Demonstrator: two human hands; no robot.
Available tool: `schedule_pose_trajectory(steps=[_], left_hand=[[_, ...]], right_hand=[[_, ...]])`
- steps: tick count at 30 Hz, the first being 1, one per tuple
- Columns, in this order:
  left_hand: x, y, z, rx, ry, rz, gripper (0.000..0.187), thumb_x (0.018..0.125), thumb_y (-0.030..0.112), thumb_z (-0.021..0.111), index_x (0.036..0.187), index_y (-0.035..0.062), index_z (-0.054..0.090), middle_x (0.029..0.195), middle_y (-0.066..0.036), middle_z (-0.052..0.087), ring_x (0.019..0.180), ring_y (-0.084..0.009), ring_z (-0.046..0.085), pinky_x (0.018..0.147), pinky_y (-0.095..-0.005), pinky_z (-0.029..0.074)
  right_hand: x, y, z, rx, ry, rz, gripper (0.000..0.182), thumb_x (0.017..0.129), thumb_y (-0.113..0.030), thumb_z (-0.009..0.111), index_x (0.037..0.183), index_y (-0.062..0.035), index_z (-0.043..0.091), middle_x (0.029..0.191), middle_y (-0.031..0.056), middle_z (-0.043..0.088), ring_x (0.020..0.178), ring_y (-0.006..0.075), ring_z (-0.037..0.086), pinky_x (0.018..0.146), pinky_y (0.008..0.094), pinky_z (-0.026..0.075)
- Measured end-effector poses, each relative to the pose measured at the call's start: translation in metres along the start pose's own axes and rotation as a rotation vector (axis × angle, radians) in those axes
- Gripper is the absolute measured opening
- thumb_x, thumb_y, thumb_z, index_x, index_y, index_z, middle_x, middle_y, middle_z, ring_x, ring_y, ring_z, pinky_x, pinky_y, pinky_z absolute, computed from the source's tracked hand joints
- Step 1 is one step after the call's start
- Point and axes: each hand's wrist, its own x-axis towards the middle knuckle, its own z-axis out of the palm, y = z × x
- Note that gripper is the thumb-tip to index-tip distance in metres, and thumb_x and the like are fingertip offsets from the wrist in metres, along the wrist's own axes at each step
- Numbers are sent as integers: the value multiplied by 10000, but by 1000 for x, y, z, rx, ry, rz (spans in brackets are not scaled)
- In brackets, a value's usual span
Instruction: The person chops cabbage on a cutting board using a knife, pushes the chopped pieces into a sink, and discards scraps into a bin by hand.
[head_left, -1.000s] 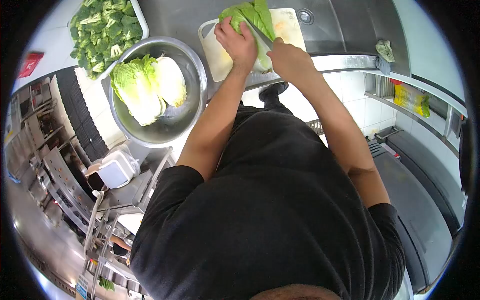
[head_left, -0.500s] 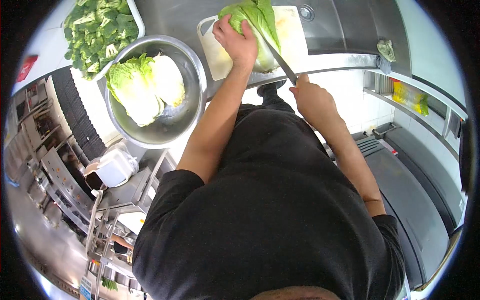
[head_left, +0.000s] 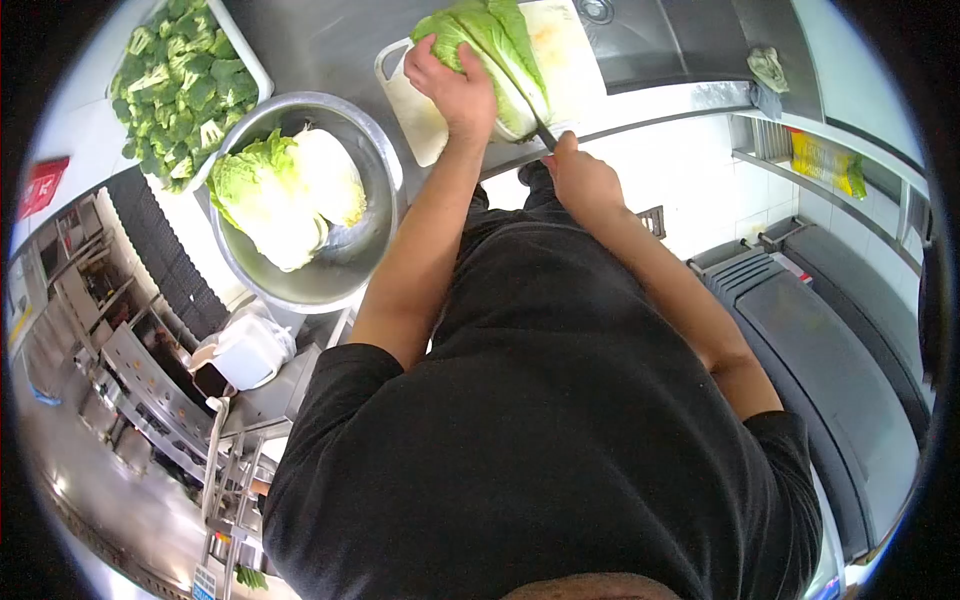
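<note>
A napa cabbage [head_left: 495, 55] lies lengthwise on a white cutting board [head_left: 565, 60] at the top of the view, with a long split line running down its leaves. My left hand [head_left: 455, 90] holds it from the left, thumb and fingers apart over the leaves. In my right hand [head_left: 585, 182] is the handle of a kitchen knife [head_left: 545, 135]. Its blade reaches into the root end of the cabbage, and most of the blade is hidden there. To the left, a steel bowl [head_left: 388, 220] contains pale cut napa cabbage [head_left: 285, 195].
A white tray [head_left: 245, 45] of broccoli florets [head_left: 185, 85] stands beyond the bowl. On the steel counter [head_left: 670, 40] a crumpled cloth [head_left: 768, 68] lies at the right. Grey lidded bins [head_left: 820, 350] stand low on the right. A white container [head_left: 255, 345] sits on the left.
My right hand has drawn the knife left and toward the cabbage's root end, and less blade shows. My left hand stays on the cabbage. The camera view has shifted a little.
</note>
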Motion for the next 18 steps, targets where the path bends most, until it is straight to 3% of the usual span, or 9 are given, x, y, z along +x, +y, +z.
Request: schedule_pose_trajectory(steps=[6, 15, 18], left_hand=[[-2, 0, -7, -74, -31, -41, 507, 957, 136, 653, 1376, -34, 423, 1361, -300, 411, 1294, -464, 390, 1129, -582, 293], [-13, 35, -19, -17, -170, -255, 1107, 870, 396, 819, 1637, -22, 139, 1645, -390, 113, 1536, -540, 160, 1250, -572, 216], [-9, 32, -17, -10, -167, -261, 1084, 875, 358, 823, 1638, -11, 146, 1647, -377, 114, 1536, -528, 170, 1254, -571, 203]], right_hand=[[23, 2, 34, 69, 85, -59, 336, 1087, -309, 492, 1191, 9, 456, 962, 287, 734, 942, 483, 721, 824, 572, 555], [16, 4, 34, 11, 124, -130, 289, 1077, -256, 502, 1190, 10, 481, 958, 257, 747, 904, 437, 748, 779, 541, 589], [-12, 1, 11, -5, 62, -82, 258, 1069, -233, 511, 1169, 4, 499, 981, 262, 748, 944, 438, 745, 817, 540, 584]])
